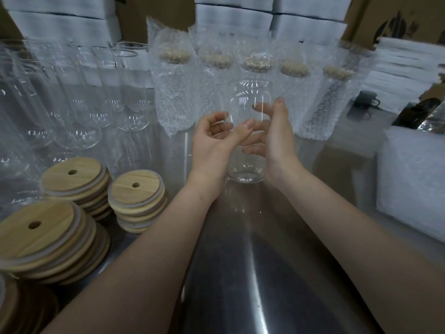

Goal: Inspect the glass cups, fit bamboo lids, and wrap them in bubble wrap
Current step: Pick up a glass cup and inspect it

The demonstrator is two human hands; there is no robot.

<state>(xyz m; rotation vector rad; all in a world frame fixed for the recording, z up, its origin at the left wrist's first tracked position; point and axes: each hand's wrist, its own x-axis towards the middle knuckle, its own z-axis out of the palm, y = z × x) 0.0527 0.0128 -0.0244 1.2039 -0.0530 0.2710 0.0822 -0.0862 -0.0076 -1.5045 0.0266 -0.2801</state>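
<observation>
A clear glass cup [248, 97] stands upright between my hands above the steel table, with no lid on it. My left hand [214, 141] cups its left side, thumb across the front. Against the cup's right side lies my right hand [274, 136], fingers spread over the glass. Stacks of round bamboo lids [137, 189] with a centre hole sit at the lower left. Several bare glass cups [79, 97] stand in rows at the left. Behind my hands stands a row of lidded cups wrapped in bubble wrap [173, 88].
A pile of bubble-wrap sheets [411, 179] lies at the right. A dark mug [367, 98] stands on a surface at the far right. White foam blocks and cardboard boxes [154, 15] line the back. The steel table [252, 273] runs toward me.
</observation>
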